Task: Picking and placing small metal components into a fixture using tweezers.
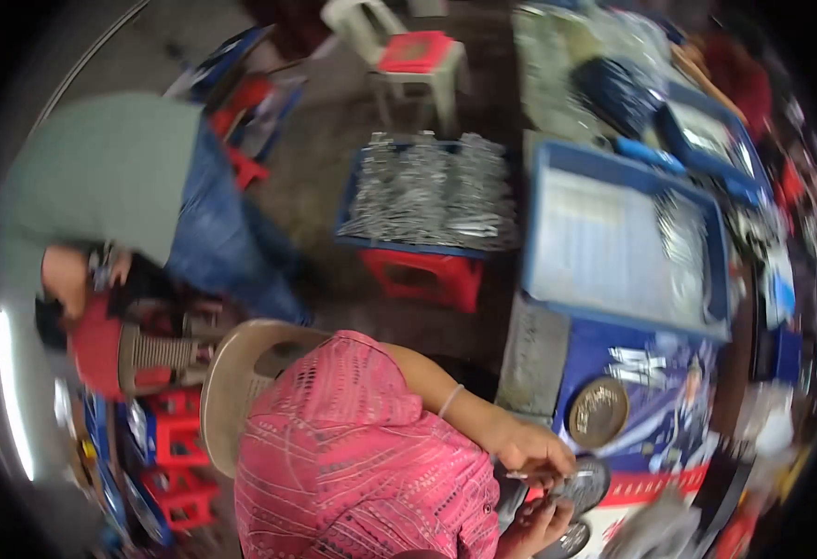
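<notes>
My left hand (531, 451), with a light band on its wrist, reaches over the table with fingers pinched. A small silvery metal piece seems to be between them, too blurred to name. Just below it my right hand (541, 528) is closed, fingertips close to the left hand's; what it grips is hidden. Beside my fingers lies a dark round dish (587, 484) with small contents. A second round dish (571, 540) is partly covered by my right hand. Farther off stands a brown round bowl (599, 412) holding small metal parts.
Thin metal pieces (641, 368) lie beyond the bowl, near a blue tray (535, 224) with more. Another blue tray (408, 246) of stacked metal pieces sits on a red stool (427, 275). A person in jeans (222, 224) bends at left. A white chair (446, 79) stands behind.
</notes>
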Demonstrator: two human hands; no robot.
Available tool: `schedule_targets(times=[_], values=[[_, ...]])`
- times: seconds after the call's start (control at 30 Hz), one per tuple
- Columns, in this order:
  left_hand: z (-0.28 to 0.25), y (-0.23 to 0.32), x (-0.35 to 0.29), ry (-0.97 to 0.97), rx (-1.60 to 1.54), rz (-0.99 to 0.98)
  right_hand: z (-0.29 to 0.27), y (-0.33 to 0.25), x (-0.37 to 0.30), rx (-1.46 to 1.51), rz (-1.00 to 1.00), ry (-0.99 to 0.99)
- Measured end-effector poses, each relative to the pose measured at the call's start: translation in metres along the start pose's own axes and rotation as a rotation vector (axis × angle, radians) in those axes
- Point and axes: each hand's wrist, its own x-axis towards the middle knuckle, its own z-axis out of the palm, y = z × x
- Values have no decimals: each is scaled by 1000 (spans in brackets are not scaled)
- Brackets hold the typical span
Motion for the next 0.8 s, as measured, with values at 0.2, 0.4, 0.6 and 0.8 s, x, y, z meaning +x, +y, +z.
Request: schedule_targets(times=[0.2,0.4,0.6,0.8], values=[[-4,6,-20,55,-50,156,20,-23,9,48,118,-179],[4,10,-34,-10,18,215,33,-30,8,35,121,-245],[2,7,-42,-67,-24,273,24,-19,15,-51,71,-329],[10,2,-48,-89,28,269,38,-29,-3,-97,58,-297]])
